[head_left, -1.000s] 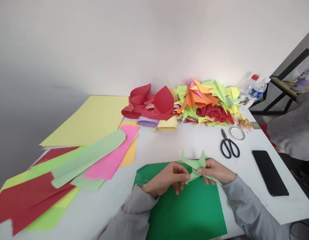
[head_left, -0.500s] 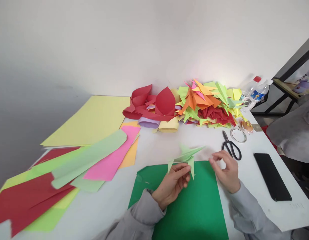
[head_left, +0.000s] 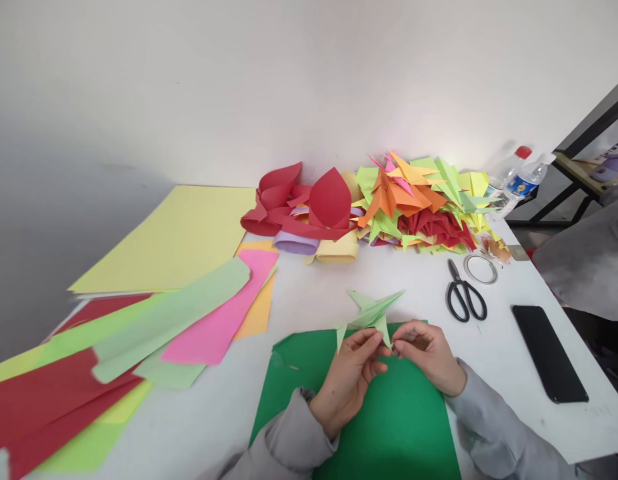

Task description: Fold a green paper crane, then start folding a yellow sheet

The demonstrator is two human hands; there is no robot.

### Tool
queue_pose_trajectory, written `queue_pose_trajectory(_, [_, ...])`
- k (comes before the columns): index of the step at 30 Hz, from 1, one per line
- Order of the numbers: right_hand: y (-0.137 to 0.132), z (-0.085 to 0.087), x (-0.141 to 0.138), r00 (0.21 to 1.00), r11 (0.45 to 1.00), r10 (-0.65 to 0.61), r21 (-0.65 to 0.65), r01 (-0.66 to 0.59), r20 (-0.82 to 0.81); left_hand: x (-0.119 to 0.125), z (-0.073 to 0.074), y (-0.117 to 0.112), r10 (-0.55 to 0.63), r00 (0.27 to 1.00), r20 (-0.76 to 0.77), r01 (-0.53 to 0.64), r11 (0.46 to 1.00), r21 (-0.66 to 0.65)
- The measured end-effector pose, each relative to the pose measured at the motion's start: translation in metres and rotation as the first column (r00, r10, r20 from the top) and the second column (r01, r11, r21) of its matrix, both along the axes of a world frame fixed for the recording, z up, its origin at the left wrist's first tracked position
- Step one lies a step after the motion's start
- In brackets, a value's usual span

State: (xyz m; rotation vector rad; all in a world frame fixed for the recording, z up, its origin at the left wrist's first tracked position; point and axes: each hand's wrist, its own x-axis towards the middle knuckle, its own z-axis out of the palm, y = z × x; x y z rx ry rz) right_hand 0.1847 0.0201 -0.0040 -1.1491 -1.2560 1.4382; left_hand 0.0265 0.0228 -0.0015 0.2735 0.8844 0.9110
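Observation:
A light green folded paper figure (head_left: 373,312) with several pointed tips is held up over the far edge of a green sheet (head_left: 383,420). My left hand (head_left: 351,373) grips its underside between thumb and fingers. At the figure's right lower tip, my right hand (head_left: 426,353) pinches with thumb and forefinger; the fingers hide the very end of that point. Black-handled scissors (head_left: 465,293) lie beyond my right hand, beside a roll of tape (head_left: 481,269).
Coloured paper strips (head_left: 189,313) and a yellow sheet stack (head_left: 173,233) cover the left. Rolled red paper shapes (head_left: 331,203) and heaped folded figures (head_left: 413,200) line the wall. A phone (head_left: 549,353) and bottles (head_left: 526,177) are at right. A person's grey sleeve (head_left: 583,260) shows beyond the table.
My right hand has moved left from beside the scissors and closed on the paper figure's right lower tip. My left hand keeps its hold, and the view has shifted slightly.

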Motion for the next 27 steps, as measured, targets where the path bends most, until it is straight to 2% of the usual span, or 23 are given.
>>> queue_pose_trajectory(5, [0.002, -0.004, -0.002, 0.996, 0.995, 0.016, -0.093, -0.024, -0.085, 0.001, -0.001, -0.003, 0.019, 0.999, -0.029, -0.019, 1.0, 0.005])
queue_pose_trajectory(13, [0.001, -0.004, -0.006, 0.998, 0.988, -0.049, -0.147, 0.041, -0.051, 0.004, 0.0, -0.006, 0.049, 0.992, -0.115, -0.047, 0.999, 0.026])
queue_pose_trajectory(15, [0.002, -0.006, -0.005, 0.997, 0.987, -0.066, -0.151, 0.06, -0.039, 0.004, -0.002, -0.011, 0.025, 0.978, -0.209, -0.012, 0.998, 0.063])
queue_pose_trajectory(17, [0.002, -0.008, -0.005, 0.997, 0.983, -0.076, -0.167, 0.072, -0.014, 0.002, -0.003, -0.016, -0.004, 0.918, -0.396, 0.086, 0.978, 0.188])
queue_pose_trajectory(18, [0.003, -0.009, -0.005, 0.997, 0.981, -0.077, -0.181, 0.076, 0.001, 0.001, -0.004, -0.018, 0.01, 0.857, -0.515, 0.163, 0.943, 0.291])
queue_pose_trajectory(19, [0.003, -0.009, -0.004, 0.997, 0.977, -0.074, -0.199, 0.076, 0.014, -0.001, -0.004, -0.019, 0.072, 0.778, -0.624, 0.244, 0.881, 0.406])
queue_pose_trajectory(21, [0.003, -0.01, -0.004, 0.998, 0.969, -0.065, -0.237, 0.069, 0.026, -0.004, -0.006, -0.018, 0.247, 0.629, -0.737, 0.405, 0.705, 0.582])
queue_pose_trajectory(22, [0.003, -0.01, -0.004, 0.998, 0.965, -0.063, -0.253, 0.066, 0.023, -0.005, -0.007, -0.017, 0.324, 0.578, -0.749, 0.467, 0.621, 0.629])
queue_pose_trajectory(24, [0.003, -0.01, -0.005, 0.998, 0.957, -0.068, -0.281, 0.069, 0.012, -0.006, -0.009, -0.015, 0.408, 0.525, -0.747, 0.559, 0.497, 0.664])
queue_pose_trajectory(25, [0.003, -0.009, -0.005, 0.997, 0.953, -0.074, -0.295, 0.074, 0.009, -0.006, -0.01, -0.014, 0.429, 0.513, -0.743, 0.587, 0.457, 0.669])
queue_pose_trajectory(27, [0.003, -0.008, -0.005, 0.997, 0.945, -0.081, -0.318, 0.079, 0.005, -0.006, -0.013, -0.012, 0.447, 0.505, -0.738, 0.618, 0.41, 0.671])
